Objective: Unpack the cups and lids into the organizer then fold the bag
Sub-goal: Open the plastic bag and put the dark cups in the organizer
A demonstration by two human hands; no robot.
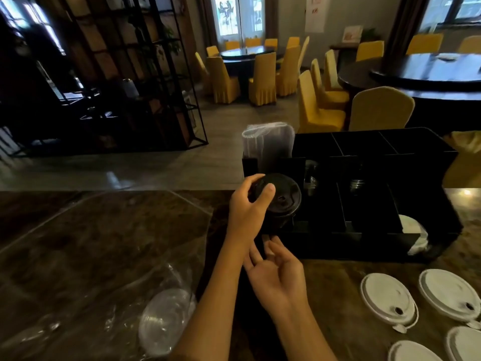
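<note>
A light, stiff stack of black lids (282,198) is gripped by its rim in the left hand (247,204) at the organizer's (385,241) near-left slot, while the right hand (278,277) hangs loose and empty.

organizer (325,246) front slots open, white lids (389,299) crowding right counter

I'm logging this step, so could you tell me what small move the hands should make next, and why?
Probably the left hand should lower the black lids into the organizer's front-left slot and let go. Its grip already holds them over that slot, while the right hand waits open and empty below. White lids on the counter could follow.
</note>
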